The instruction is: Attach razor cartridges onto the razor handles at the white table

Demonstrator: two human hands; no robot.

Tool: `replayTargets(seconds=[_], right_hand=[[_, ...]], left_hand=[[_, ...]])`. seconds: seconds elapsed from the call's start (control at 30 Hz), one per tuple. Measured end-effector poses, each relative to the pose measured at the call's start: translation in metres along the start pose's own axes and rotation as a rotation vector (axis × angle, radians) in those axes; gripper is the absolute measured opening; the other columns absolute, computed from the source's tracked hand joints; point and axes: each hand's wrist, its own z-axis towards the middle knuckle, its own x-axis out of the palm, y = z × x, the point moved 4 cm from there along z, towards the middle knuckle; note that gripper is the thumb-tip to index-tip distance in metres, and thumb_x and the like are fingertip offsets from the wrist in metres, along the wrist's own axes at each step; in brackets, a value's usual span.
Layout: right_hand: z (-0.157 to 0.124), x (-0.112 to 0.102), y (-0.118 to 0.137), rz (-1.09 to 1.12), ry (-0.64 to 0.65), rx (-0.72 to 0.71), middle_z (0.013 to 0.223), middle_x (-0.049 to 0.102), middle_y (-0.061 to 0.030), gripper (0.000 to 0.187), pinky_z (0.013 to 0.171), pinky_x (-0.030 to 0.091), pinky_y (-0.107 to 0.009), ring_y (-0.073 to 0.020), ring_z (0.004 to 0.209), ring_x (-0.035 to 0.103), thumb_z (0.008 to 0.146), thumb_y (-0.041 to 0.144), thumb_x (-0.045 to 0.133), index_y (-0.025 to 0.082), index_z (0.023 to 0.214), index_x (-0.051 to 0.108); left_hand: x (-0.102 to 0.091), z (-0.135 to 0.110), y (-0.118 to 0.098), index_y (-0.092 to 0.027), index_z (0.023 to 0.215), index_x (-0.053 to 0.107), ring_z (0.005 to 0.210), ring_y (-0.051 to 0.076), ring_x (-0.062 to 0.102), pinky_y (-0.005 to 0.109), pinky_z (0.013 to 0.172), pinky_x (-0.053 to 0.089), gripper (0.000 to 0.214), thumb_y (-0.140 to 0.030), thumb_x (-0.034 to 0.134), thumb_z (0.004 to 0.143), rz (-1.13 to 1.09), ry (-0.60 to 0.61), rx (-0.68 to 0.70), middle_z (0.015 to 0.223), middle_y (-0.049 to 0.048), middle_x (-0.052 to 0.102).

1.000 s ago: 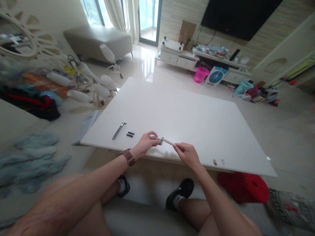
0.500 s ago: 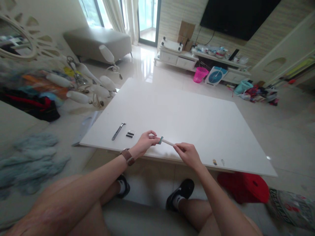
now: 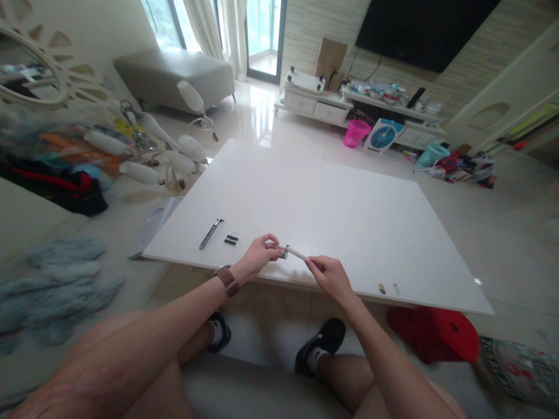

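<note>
Both my hands meet over the near edge of a white table (image 3: 332, 198). My right hand (image 3: 331, 276) is closed on the white handle of a small razor (image 3: 295, 252). My left hand (image 3: 258, 255), with a brown watch at the wrist, pinches the razor's greenish head between thumb and fingertips. To the left on the table lie a grey razor handle (image 3: 210, 232) and a small black-and-white blade pack (image 3: 232, 238). Two tiny bits (image 3: 388, 287) sit near the table's front right edge.
A red stool (image 3: 437, 333) stands under the table's right corner. White lamp shades (image 3: 152, 154) and clutter lie on the floor at left, a blue-grey rug (image 3: 56, 285) nearer. A pink basket (image 3: 355, 132), a fan (image 3: 383, 135) and a TV cabinet (image 3: 314, 102) stand at the back.
Both hands stay almost in place. The razor's head has turned slightly between my left fingertips.
</note>
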Motion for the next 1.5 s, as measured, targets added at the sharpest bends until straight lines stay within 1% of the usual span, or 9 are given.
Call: replayTargets(seconds=[0.23,0.3,0.47,0.73,0.93,1.07,1.27,1.33,1.5], right_hand=[[-0.002,0.0,0.009,-0.083,0.127,-0.058,0.069,0.065,-0.0021,0.037,0.064,0.037,-0.025,-0.0143,0.064,0.056,0.098,0.042,0.046,0.024,0.083,0.074],[-0.001,-0.004,0.008,-0.092,0.109,-0.054,0.07,0.065,-0.0021,0.035,0.064,0.037,-0.025,-0.0142,0.064,0.056,0.098,0.042,0.047,0.024,0.084,0.075],[0.002,-0.014,-0.001,-0.081,-0.013,-0.001,0.072,0.068,-0.0035,0.036,0.064,0.037,-0.026,-0.0159,0.067,0.058,0.097,0.043,0.047,0.023,0.085,0.075],[0.0,-0.001,0.0,-0.047,-0.011,0.009,0.072,0.068,-0.0034,0.038,0.063,0.038,-0.026,-0.0162,0.066,0.058,0.098,0.042,0.045,0.022,0.08,0.072],[0.0,0.001,0.002,-0.023,-0.007,0.015,0.071,0.068,-0.0034,0.038,0.063,0.037,-0.026,-0.0161,0.065,0.057,0.098,0.042,0.045,0.022,0.081,0.073],[-0.001,0.003,0.004,-0.038,0.037,-0.005,0.069,0.066,-0.0024,0.037,0.063,0.036,-0.026,-0.0152,0.065,0.056,0.098,0.042,0.045,0.023,0.083,0.073],[-0.004,0.001,0.012,-0.116,0.159,-0.081,0.066,0.063,-0.0015,0.035,0.063,0.034,-0.025,-0.0131,0.063,0.055,0.097,0.041,0.049,0.023,0.078,0.073],[-0.003,-0.006,0.011,-0.103,0.138,-0.083,0.066,0.063,-0.0017,0.036,0.062,0.034,-0.025,-0.013,0.062,0.054,0.097,0.041,0.049,0.023,0.078,0.073],[0.001,-0.019,0.003,-0.031,-0.002,-0.028,0.07,0.067,-0.0028,0.036,0.062,0.035,-0.025,-0.014,0.063,0.055,0.097,0.043,0.049,0.02,0.083,0.074]], left_hand=[[-0.006,0.005,0.003,-0.018,0.076,0.052,0.062,0.012,0.057,0.023,0.057,0.036,0.033,-0.027,0.081,0.062,0.052,-0.032,0.044,0.068,0.0012,0.066],[-0.006,0.005,0.003,-0.018,0.076,0.052,0.063,0.012,0.057,0.023,0.057,0.035,0.033,-0.027,0.081,0.063,0.054,-0.028,0.044,0.068,0.0014,0.066],[-0.001,0.002,0.002,-0.018,0.079,0.052,0.068,0.013,0.061,0.023,0.058,0.037,0.036,-0.026,0.083,0.061,0.017,0.001,0.017,0.071,0.0024,0.067],[0.001,0.001,0.007,-0.018,0.079,0.053,0.068,0.013,0.061,0.023,0.06,0.038,0.036,-0.026,0.083,0.061,0.005,0.019,0.004,0.071,0.002,0.067],[0.001,0.001,0.007,-0.018,0.08,0.053,0.068,0.013,0.062,0.023,0.06,0.038,0.034,-0.023,0.082,0.062,0.006,0.014,0.013,0.071,0.0019,0.067],[-0.002,0.002,0.005,-0.018,0.077,0.052,0.069,0.015,0.063,0.024,0.06,0.038,0.031,-0.024,0.08,0.063,0.021,-0.025,0.027,0.071,0.0039,0.068],[-0.002,0.001,0.0,-0.018,0.077,0.052,0.066,0.012,0.061,0.023,0.06,0.038,0.034,-0.023,0.081,0.06,0.015,-0.065,0.022,0.071,0.0021,0.068],[-0.001,0.002,0.0,-0.018,0.077,0.052,0.066,0.012,0.06,0.023,0.06,0.038,0.034,-0.023,0.081,0.06,0.012,-0.059,0.024,0.071,0.0022,0.068],[0.0,0.003,0.003,-0.018,0.078,0.052,0.068,0.013,0.061,0.024,0.059,0.036,0.035,-0.025,0.082,0.06,0.006,-0.039,0.012,0.072,0.0029,0.068]])
